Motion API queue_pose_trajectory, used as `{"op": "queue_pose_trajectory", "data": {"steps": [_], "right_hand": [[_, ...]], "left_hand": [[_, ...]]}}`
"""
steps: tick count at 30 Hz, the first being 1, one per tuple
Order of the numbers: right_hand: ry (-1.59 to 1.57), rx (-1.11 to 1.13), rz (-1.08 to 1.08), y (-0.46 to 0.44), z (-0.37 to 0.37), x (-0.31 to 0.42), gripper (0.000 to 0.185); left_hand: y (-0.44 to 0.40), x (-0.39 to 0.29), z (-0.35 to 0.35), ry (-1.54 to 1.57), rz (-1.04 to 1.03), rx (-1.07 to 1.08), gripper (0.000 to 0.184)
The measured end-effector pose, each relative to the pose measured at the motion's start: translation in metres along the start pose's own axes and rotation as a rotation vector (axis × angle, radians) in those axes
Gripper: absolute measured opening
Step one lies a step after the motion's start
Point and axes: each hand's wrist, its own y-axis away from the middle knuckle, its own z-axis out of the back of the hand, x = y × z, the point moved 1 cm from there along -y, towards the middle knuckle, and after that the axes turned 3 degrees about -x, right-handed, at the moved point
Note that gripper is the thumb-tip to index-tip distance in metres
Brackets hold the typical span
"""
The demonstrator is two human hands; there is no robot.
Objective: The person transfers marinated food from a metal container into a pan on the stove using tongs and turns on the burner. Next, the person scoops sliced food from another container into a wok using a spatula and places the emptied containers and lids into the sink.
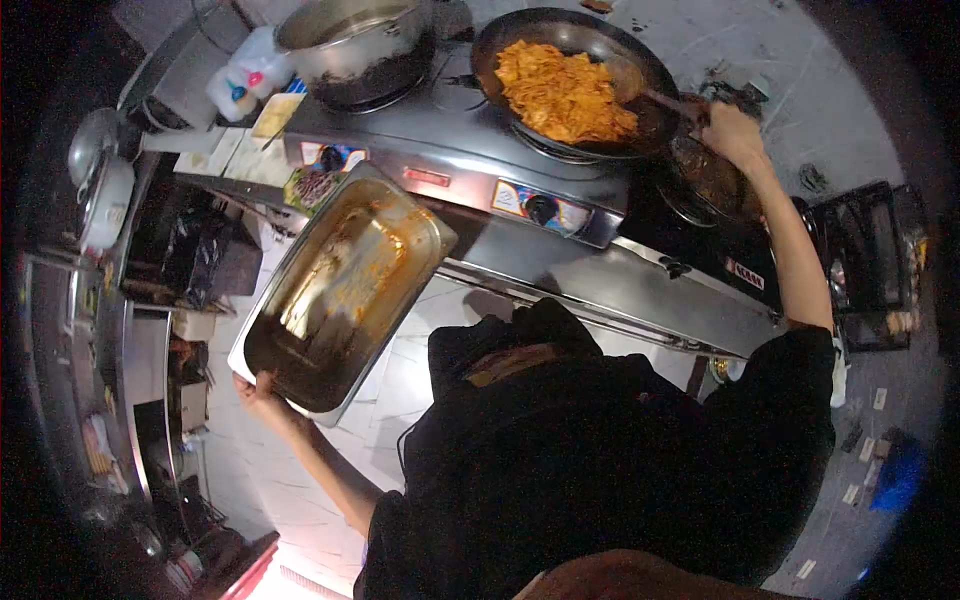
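Observation:
My left hand (262, 392) grips the lower left corner of a deep rectangular metal tray (345, 300), which is tilted and smeared inside with orange sauce. The tray is held in front of the stove, over the floor. At the upper right, my right hand (728, 132) is closed around the handle end of a utensil (665, 100) that reaches into a black wok (655, 75). Orange, saucy food (565, 92) lies heaped in the wok, which sits on the stove's right burner.
A large metal pot (350, 50) stands on the left burner of the stove (430, 140). Beside it are plastic bottles (245, 80) and a cutting board (255, 160). Another dark pan (705, 175) is below my right hand. Shelving (150, 350) runs along the left.

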Motion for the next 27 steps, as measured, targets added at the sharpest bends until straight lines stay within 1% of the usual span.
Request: {"op": "queue_pose_trajectory", "data": {"steps": [2, 4, 5, 8, 9, 12, 13, 15, 18, 19, 22, 23, 25, 26, 27], "right_hand": [[0.212, 0.063, 0.038, -0.003, 0.045, 0.010, 0.026], [0.292, 0.050, 0.058, -0.007, 0.068, 0.004, 0.027], [0.331, 0.046, 0.068, -0.009, 0.078, 0.000, 0.027], [0.338, 0.055, 0.095, -0.020, 0.102, -0.007, 0.027], [0.371, -0.045, 0.120, -0.014, 0.102, -0.010, 0.023], [0.036, 0.484, -0.100, -0.024, 0.110, 0.004, 0.022], [-0.049, 0.470, 0.010, -0.025, 0.100, 0.008, 0.023], [-0.139, 0.319, 0.115, -0.025, 0.063, 0.013, 0.023], [-0.135, -0.095, 0.099, -0.025, 0.006, 0.009, 0.023], [-0.129, -0.234, 0.096, -0.024, 0.007, 0.011, 0.023], [-0.128, 0.229, 0.026, -0.019, 0.034, 0.012, 0.021], [-0.318, 0.440, -0.234, -0.009, 0.051, 0.022, 0.018], [-0.247, 0.506, -0.113, 0.005, 0.062, 0.030, 0.023], [-0.214, 0.543, -0.053, 0.011, 0.061, 0.030, 0.026], [-0.154, 0.484, 0.034, 0.007, 0.030, 0.021, 0.025]], "left_hand": [[0.000, 0.003, -0.006, -0.023, 0.016, -0.042, 0.042], [-0.001, 0.010, -0.009, -0.017, 0.014, -0.069, 0.041], [-0.007, 0.013, -0.003, -0.038, -0.021, 0.016, 0.039], [-0.011, 0.016, -0.005, -0.032, 0.009, -0.005, 0.037], [-0.007, 0.013, -0.008, -0.076, 0.013, -0.002, 0.036], [-0.009, 0.015, -0.008, -0.040, -0.021, 0.047, 0.035], [-0.009, 0.015, -0.009, -0.058, -0.019, 0.036, 0.036], [-0.008, 0.015, -0.010, -0.093, -0.020, 0.022, 0.036], [-0.015, 0.018, -0.010, -0.077, 0.001, 0.073, 0.037], [-0.020, 0.020, -0.009, -0.061, 0.012, 0.100, 0.038], [-0.039, 0.028, -0.002, -0.151, -0.004, 0.134, 0.040], [-0.040, 0.023, -0.008, -0.125, -0.002, 0.174, 0.040], [-0.039, 0.011, -0.020, -0.070, 0.009, 0.259, 0.039], [-0.045, 0.014, -0.025, -0.119, -0.040, 0.290, 0.038], [-0.055, 0.019, -0.028, -0.167, -0.094, 0.325, 0.038]]}}
